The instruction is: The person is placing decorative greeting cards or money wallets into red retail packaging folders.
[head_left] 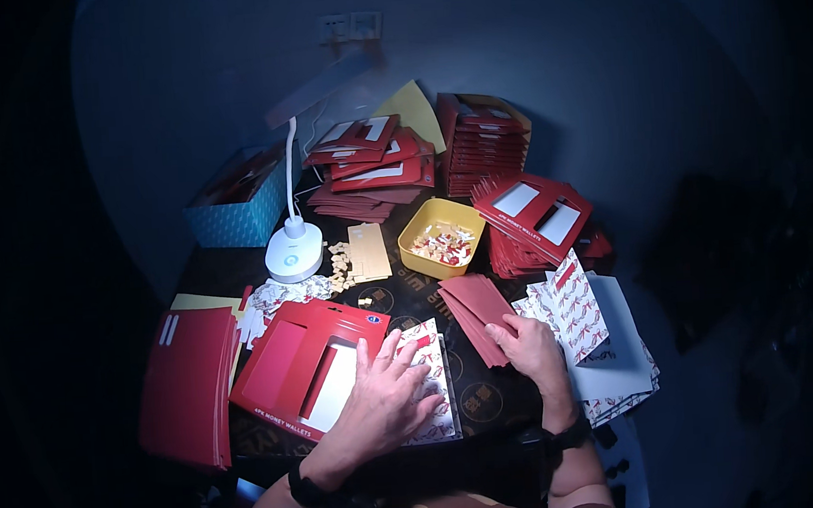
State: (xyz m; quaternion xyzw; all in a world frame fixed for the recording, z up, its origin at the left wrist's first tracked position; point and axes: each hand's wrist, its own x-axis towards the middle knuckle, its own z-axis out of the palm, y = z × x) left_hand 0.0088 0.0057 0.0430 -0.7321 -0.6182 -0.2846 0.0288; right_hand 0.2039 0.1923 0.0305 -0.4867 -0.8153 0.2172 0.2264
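Red windowed wallet card: lies flat at near centre-left of the tabletop [400,296], one red card sleeve [306,364] with two cut-out windows, just left of the patterned envelope.
Patterned envelope: one white envelope with red print [437,410] under the left hand, between the card sleeve and the dark red envelopes.
Left hand: left hand [387,399] rests palm down, fingers spread and released, pressing the envelope flat, thumb edge touching the card sleeve.
Right hand: right hand [529,347] has fingers curled onto the near end of the fan of dark red envelopes [477,313]; whether it pinches one I cannot tell.
Step, as judged: one envelope is held flat while another is picked from the fan.
Counts: one yellow tray [442,237] of small pieces, one white desk lamp [294,247], one blue box [236,199].
Stacks: red card piles far centre, right and near left; sheets too many to count.
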